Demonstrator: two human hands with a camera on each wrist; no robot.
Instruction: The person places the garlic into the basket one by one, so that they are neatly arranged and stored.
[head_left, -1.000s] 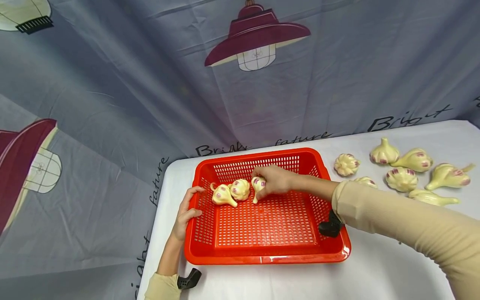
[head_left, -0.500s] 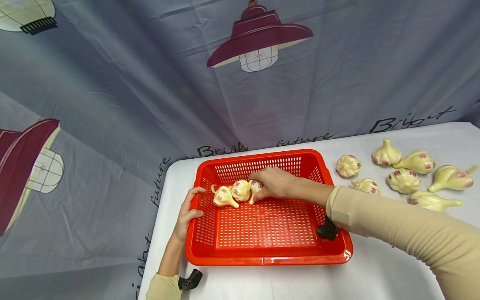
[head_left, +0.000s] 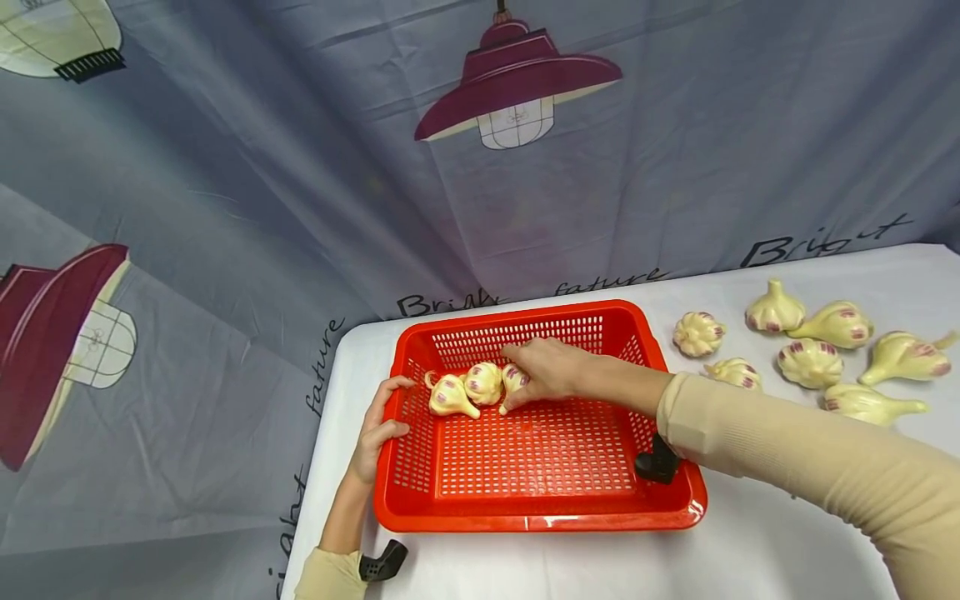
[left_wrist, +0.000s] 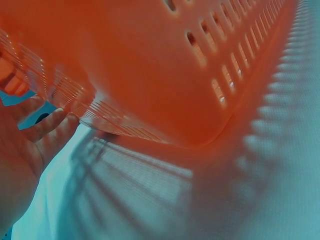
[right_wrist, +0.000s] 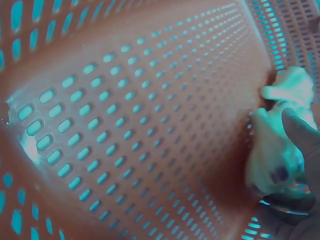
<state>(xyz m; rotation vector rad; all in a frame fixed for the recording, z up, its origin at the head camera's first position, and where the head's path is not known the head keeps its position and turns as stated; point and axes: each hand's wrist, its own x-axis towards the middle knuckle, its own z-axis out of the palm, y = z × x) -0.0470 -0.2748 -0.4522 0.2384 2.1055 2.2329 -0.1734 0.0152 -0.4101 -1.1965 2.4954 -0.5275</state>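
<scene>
A red plastic basket with slotted walls and floor stands on the white table. My left hand holds its left rim, and in the left wrist view fingers lie against the outer wall. Inside the basket, my right hand grips a garlic bulb low over the floor, stem toward me. The right wrist view shows the thumb along this garlic bulb. Directly left of it sit a round garlic bulb and another garlic bulb with its stem pointing right.
To the right of the basket, several more garlic bulbs lie on the white table. A grey curtain printed with lamps hangs behind and to the left of the table. Black wrist devices are on both forearms.
My right hand has shifted slightly left with its garlic bulb, closing the gap to the round bulb beside it. The left hand keeps its hold on the rim.
</scene>
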